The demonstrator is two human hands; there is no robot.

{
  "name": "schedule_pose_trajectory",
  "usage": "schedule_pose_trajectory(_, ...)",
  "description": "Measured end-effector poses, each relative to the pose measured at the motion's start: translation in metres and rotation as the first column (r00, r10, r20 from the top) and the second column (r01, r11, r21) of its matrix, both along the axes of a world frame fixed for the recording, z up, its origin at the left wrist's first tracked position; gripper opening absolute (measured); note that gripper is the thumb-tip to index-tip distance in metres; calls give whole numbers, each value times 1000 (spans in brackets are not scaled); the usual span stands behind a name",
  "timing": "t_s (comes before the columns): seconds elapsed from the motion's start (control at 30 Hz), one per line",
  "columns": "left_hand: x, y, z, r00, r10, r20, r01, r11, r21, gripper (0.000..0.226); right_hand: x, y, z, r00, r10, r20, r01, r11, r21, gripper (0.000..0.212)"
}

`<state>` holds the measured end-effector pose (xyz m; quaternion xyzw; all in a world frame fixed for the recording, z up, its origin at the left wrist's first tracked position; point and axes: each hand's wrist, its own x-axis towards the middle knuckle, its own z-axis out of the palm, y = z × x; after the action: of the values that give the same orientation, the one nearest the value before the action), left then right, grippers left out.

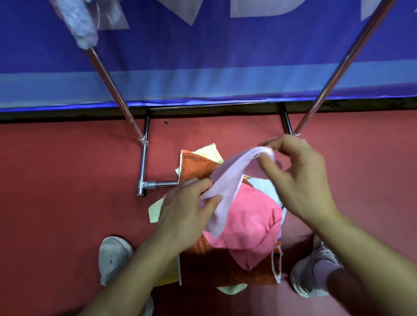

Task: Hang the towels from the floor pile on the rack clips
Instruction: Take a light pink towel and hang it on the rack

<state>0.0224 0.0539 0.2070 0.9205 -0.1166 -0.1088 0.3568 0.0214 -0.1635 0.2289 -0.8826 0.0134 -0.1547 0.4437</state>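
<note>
Both hands pinch a pale pink towel (226, 181) above the floor pile (234, 231): left hand (189, 210), right hand (297, 175). Next, probably lift it to a rack clip.

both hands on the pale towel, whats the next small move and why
Probably raise it toward the rack, stretching one edge flat: the left hand and right hand both pinch the pale towel, which sags bunched between them over the pile.
</note>
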Motion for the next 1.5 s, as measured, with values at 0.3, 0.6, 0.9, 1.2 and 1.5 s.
schedule_pose_trajectory(0.3, 18, 8, 0, 960, 231, -161, -246, 966, -80, 27, 5, -21, -3, 968, -170, -183, 174, 985, 8, 14)
schedule_pose_trajectory(0.6, 8, -23, 4, 578, 236, -781, -720, 597, -354, 21, -7, 20, -15, 759, 247, -602, 164, 822, 545, 15)
schedule_pose_trajectory(0.9, 8, -30, 6, 489, 256, -834, -819, 464, -337, 19, -14, 29, -26, 856, 205, -474, -174, 979, 110, 31)
schedule_pose_trajectory(1.2, 8, -45, 13, 521, 230, -822, -838, 319, -442, 24, -28, 44, -32, 841, 292, -456, -235, 956, 177, 18)
schedule_pose_trajectory(1.5, 13, -36, 9, 833, 334, -440, -539, 667, -515, 26, -18, 34, -25, 868, 309, -389, -198, 933, 299, 12)
